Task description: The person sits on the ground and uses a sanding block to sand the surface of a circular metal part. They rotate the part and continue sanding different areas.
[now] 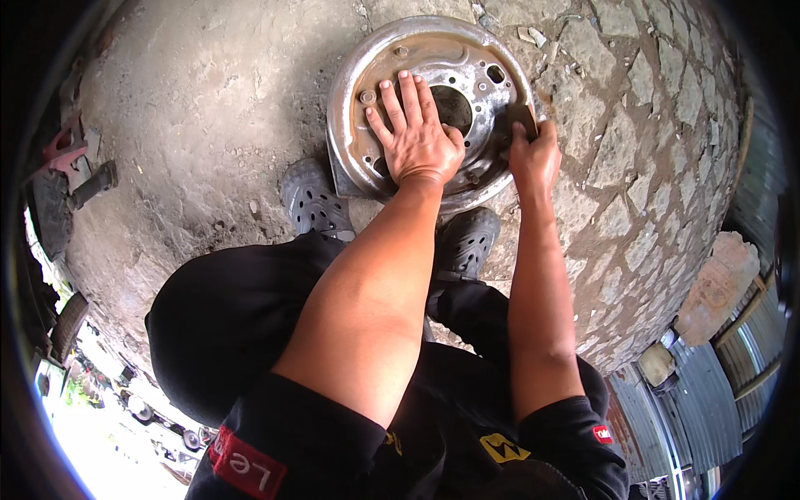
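A round metal brake backing plate lies face up on the ground between and ahead of my feet. Its raised rim is shiny grey, while brown rust stains the dished face around a large centre hole and several small holes. My left hand rests on the left part of the face, palm down with fingers spread. At the right rim my right hand is closed on a dark flat piece, which touches the plate's edge. What kind of piece it is I cannot make out; the fingers cover part of it.
My grey clogs stand close to the plate's near edge. Rough concrete spreads to the left, uneven stone paving to the right. A reddish metal stand is at far left, corrugated sheets at lower right.
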Demonstrator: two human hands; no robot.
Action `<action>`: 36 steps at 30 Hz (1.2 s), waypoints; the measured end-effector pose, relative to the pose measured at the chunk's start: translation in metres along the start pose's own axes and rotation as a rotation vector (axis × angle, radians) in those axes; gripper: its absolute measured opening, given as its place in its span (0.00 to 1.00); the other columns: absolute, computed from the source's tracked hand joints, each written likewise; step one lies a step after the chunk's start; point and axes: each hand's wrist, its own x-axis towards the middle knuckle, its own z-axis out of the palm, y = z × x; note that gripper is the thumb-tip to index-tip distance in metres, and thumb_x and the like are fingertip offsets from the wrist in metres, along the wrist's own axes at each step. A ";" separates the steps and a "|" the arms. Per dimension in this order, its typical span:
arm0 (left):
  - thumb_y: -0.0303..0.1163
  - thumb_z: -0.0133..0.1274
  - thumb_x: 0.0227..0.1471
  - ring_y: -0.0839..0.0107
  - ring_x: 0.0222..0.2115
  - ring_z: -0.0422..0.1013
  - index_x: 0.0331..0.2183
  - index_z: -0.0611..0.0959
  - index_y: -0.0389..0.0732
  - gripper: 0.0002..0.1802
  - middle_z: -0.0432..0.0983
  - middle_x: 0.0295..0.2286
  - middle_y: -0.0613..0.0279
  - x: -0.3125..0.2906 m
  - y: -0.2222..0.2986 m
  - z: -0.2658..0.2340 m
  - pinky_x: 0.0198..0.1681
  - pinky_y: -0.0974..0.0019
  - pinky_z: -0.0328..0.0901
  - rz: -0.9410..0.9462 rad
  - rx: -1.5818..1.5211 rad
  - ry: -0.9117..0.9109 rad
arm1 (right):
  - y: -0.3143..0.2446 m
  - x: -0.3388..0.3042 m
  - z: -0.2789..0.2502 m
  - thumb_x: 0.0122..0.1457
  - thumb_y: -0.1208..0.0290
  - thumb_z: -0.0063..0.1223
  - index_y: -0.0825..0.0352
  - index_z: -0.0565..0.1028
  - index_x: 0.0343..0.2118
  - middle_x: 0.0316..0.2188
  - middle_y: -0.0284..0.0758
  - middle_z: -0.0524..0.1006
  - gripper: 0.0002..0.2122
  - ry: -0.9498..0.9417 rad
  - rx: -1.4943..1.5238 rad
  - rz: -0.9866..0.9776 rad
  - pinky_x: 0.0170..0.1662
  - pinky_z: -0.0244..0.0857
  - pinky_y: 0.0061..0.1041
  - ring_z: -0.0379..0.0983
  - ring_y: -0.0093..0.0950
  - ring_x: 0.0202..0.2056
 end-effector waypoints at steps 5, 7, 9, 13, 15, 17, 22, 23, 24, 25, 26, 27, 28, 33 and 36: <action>0.46 0.46 0.49 0.51 0.71 0.30 0.68 0.52 0.38 0.49 0.37 0.70 0.56 -0.001 -0.002 0.001 0.69 0.38 0.28 0.009 -0.005 0.018 | 0.013 0.012 0.010 0.59 0.64 0.60 0.71 0.73 0.38 0.33 0.56 0.80 0.14 0.052 -0.033 -0.095 0.43 0.69 0.44 0.77 0.55 0.40; 0.46 0.46 0.49 0.50 0.71 0.30 0.68 0.53 0.38 0.49 0.37 0.70 0.56 -0.003 -0.001 0.002 0.69 0.38 0.28 0.010 0.010 0.002 | 0.016 0.002 0.009 0.59 0.64 0.60 0.71 0.73 0.38 0.33 0.56 0.80 0.14 0.041 -0.021 -0.035 0.43 0.69 0.44 0.77 0.55 0.40; 0.46 0.46 0.49 0.50 0.71 0.30 0.68 0.53 0.38 0.49 0.37 0.70 0.55 0.000 0.000 0.001 0.69 0.38 0.28 0.010 0.009 -0.005 | 0.009 0.010 0.009 0.59 0.64 0.60 0.70 0.73 0.38 0.34 0.55 0.80 0.14 0.066 -0.040 -0.092 0.43 0.69 0.44 0.77 0.55 0.40; 0.46 0.46 0.49 0.50 0.71 0.29 0.68 0.52 0.38 0.49 0.37 0.70 0.55 -0.002 -0.001 0.002 0.69 0.38 0.27 0.010 0.012 -0.001 | 0.004 0.007 0.009 0.59 0.65 0.59 0.70 0.73 0.38 0.33 0.55 0.80 0.13 0.067 -0.041 -0.079 0.44 0.69 0.45 0.77 0.55 0.40; 0.45 0.45 0.49 0.50 0.71 0.29 0.68 0.52 0.39 0.48 0.37 0.70 0.55 -0.002 -0.004 0.003 0.69 0.39 0.27 0.001 0.010 0.009 | 0.000 -0.006 0.003 0.59 0.65 0.59 0.70 0.73 0.38 0.33 0.55 0.80 0.13 -0.028 0.130 0.095 0.44 0.69 0.44 0.77 0.55 0.40; 0.45 0.45 0.49 0.50 0.71 0.29 0.68 0.52 0.39 0.48 0.37 0.70 0.55 -0.002 0.000 0.004 0.69 0.39 0.27 0.010 0.006 0.012 | 0.014 0.000 0.010 0.58 0.65 0.59 0.71 0.73 0.37 0.33 0.55 0.80 0.13 0.035 0.089 0.046 0.43 0.69 0.44 0.77 0.55 0.39; 0.46 0.45 0.50 0.50 0.71 0.29 0.68 0.52 0.38 0.48 0.37 0.70 0.55 0.000 0.002 0.002 0.69 0.39 0.27 0.014 0.014 0.007 | 0.008 0.014 0.012 0.58 0.65 0.60 0.71 0.73 0.37 0.33 0.55 0.80 0.13 0.096 0.008 -0.087 0.42 0.68 0.46 0.76 0.56 0.39; 0.45 0.45 0.49 0.50 0.71 0.29 0.68 0.52 0.38 0.48 0.37 0.70 0.55 0.000 0.001 0.003 0.69 0.39 0.27 0.006 0.009 0.020 | 0.012 0.011 0.014 0.58 0.65 0.60 0.71 0.74 0.37 0.33 0.55 0.80 0.13 0.092 0.020 -0.070 0.42 0.68 0.46 0.76 0.56 0.39; 0.45 0.45 0.49 0.50 0.71 0.30 0.68 0.52 0.38 0.48 0.37 0.70 0.55 -0.002 -0.001 0.003 0.69 0.39 0.27 0.005 0.006 0.016 | 0.021 0.004 0.017 0.58 0.65 0.59 0.71 0.74 0.36 0.33 0.55 0.80 0.13 0.089 0.032 -0.053 0.42 0.68 0.46 0.76 0.56 0.39; 0.45 0.45 0.49 0.50 0.71 0.30 0.68 0.52 0.38 0.48 0.37 0.70 0.55 -0.003 -0.002 0.003 0.69 0.39 0.27 0.008 0.017 0.022 | 0.021 -0.001 0.016 0.58 0.65 0.59 0.71 0.74 0.36 0.33 0.56 0.79 0.13 0.084 0.043 -0.035 0.42 0.68 0.46 0.76 0.56 0.39; 0.45 0.45 0.49 0.50 0.71 0.30 0.68 0.53 0.38 0.48 0.37 0.70 0.55 -0.003 -0.002 0.003 0.69 0.39 0.27 0.010 0.028 0.028 | 0.017 0.000 0.015 0.58 0.65 0.59 0.71 0.74 0.36 0.32 0.55 0.80 0.13 0.080 0.033 -0.046 0.42 0.68 0.46 0.76 0.56 0.39; 0.45 0.45 0.49 0.50 0.71 0.30 0.68 0.53 0.38 0.48 0.37 0.70 0.55 0.000 -0.001 0.003 0.69 0.39 0.27 0.003 0.024 0.033 | 0.012 0.004 0.014 0.58 0.65 0.59 0.71 0.74 0.36 0.32 0.55 0.80 0.13 0.077 0.024 -0.057 0.42 0.68 0.46 0.76 0.56 0.39; 0.45 0.45 0.49 0.50 0.71 0.30 0.68 0.53 0.38 0.48 0.38 0.70 0.55 0.001 0.000 0.003 0.69 0.39 0.27 0.006 0.017 0.031 | 0.008 0.005 0.011 0.58 0.65 0.59 0.71 0.74 0.36 0.32 0.55 0.80 0.13 0.077 0.010 -0.058 0.42 0.68 0.46 0.76 0.56 0.39; 0.46 0.45 0.49 0.51 0.71 0.30 0.68 0.53 0.38 0.48 0.38 0.70 0.55 -0.001 0.001 0.000 0.69 0.38 0.27 0.008 0.019 0.018 | 0.016 0.005 0.013 0.59 0.62 0.59 0.69 0.74 0.38 0.34 0.54 0.80 0.14 0.088 -0.026 -0.056 0.44 0.68 0.46 0.77 0.54 0.40; 0.46 0.45 0.49 0.50 0.71 0.29 0.68 0.52 0.38 0.49 0.37 0.70 0.55 -0.001 -0.001 0.005 0.69 0.38 0.27 0.005 0.025 0.011 | 0.013 0.003 0.013 0.58 0.62 0.60 0.69 0.74 0.37 0.34 0.54 0.80 0.14 0.061 -0.029 -0.022 0.44 0.68 0.46 0.77 0.54 0.40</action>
